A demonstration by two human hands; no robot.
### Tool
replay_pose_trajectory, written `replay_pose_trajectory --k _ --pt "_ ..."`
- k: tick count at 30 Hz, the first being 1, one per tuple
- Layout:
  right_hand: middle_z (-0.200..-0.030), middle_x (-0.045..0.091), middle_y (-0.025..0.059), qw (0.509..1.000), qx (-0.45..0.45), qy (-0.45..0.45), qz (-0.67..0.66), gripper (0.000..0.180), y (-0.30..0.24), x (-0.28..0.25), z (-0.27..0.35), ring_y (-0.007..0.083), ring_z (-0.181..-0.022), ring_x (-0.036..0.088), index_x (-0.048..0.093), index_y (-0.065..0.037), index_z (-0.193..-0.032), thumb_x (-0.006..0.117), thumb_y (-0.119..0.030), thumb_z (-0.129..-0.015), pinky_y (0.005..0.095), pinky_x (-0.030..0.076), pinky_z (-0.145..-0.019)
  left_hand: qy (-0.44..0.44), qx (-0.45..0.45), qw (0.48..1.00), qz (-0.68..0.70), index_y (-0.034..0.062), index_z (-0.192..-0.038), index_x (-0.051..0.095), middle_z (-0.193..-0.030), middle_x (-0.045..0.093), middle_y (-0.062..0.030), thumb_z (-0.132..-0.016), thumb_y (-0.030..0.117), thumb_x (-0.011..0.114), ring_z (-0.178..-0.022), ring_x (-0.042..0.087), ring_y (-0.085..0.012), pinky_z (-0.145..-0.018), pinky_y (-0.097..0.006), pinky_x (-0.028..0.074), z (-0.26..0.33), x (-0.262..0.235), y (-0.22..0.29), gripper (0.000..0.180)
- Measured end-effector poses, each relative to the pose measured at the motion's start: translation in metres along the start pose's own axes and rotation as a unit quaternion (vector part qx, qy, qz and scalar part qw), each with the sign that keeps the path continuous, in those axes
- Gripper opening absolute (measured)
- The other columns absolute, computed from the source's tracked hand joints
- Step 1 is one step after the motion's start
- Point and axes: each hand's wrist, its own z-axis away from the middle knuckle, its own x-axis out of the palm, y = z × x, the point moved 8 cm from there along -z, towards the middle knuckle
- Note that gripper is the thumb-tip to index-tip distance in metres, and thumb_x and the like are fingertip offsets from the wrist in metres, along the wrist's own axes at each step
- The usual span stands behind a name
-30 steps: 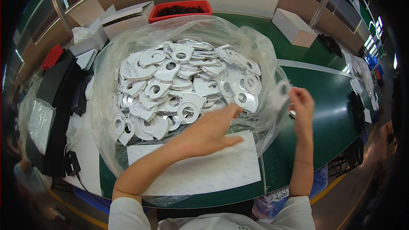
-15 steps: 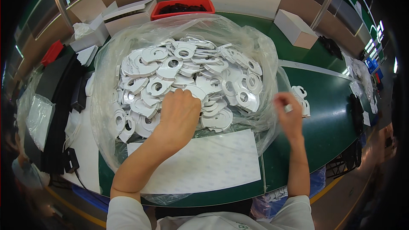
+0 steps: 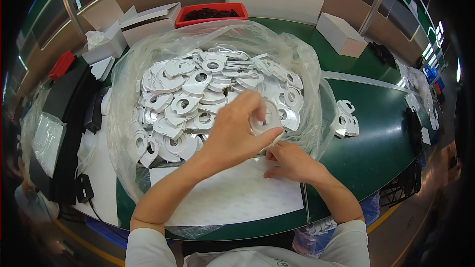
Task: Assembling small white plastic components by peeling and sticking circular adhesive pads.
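Observation:
My left hand is closed on a white plastic part with a round ring in it, held over the right front of the heap. The thumb lies along the part's near side. My right hand meets it from the right, its bent fingers at the part's lower edge just under the left thumb; their contact is partly hidden. Behind both hands a large heap of similar white plastic parts fills an open clear plastic bag. A small stack of the same parts lies on the table to the right.
A white sheet lies in front of the bag on the green table. At the back stand a red bin with dark pieces, an opened white carton and a closed white box. Black foam-like slabs are at the left.
My left hand has lifted out of the heap and moved right with a white part. My right hand has come from the small stack on the right to meet it.

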Motion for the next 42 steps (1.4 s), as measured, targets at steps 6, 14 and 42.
replay_pose_trajectory --k 6,14,42 --pt "-0.092 0.061 0.016 0.998 0.02 -0.045 -0.04 0.034 0.002 0.008 -0.002 0.0326 -0.091 0.057 0.056 0.0 -0.088 0.077 -0.014 -0.066 0.0406 0.047 -0.076 0.03 -0.177 0.883 0.434 0.0064 -0.11 0.055 -0.094 0.059 -0.0016 -0.084 0.007 0.067 -0.085 0.055 -0.0102 -0.078 -0.026 0.047 0.021 0.052 -0.035 0.028" --pt "-0.087 0.058 0.0122 0.973 -0.082 0.146 0.161 0.018 -0.041 0.012 0.029 0.0273 -0.086 0.057 0.057 -0.002 -0.081 0.068 -0.011 -0.07 0.0361 0.047 -0.075 0.022 -0.368 0.6 0.71 0.0055 -0.116 0.045 -0.124 0.053 -0.0195 -0.101 0.025 0.034 -0.111 0.055 -0.0286 -0.094 -0.041 0.047 0.054 0.121 -0.079 0.027" --pt "-0.091 0.056 0.0095 0.99 0.004 0.099 0.104 0.025 -0.012 -0.002 0.023 0.0279 -0.094 0.055 0.062 -0.004 -0.085 0.075 -0.019 -0.07 0.0381 0.049 -0.073 -0.016 -0.278 0.632 0.723 0.0059 -0.135 0.037 -0.116 0.056 -0.0159 -0.099 0.051 0.016 -0.106 0.054 -0.029 -0.082 -0.039 0.046 0.05 0.118 -0.088 0.062"
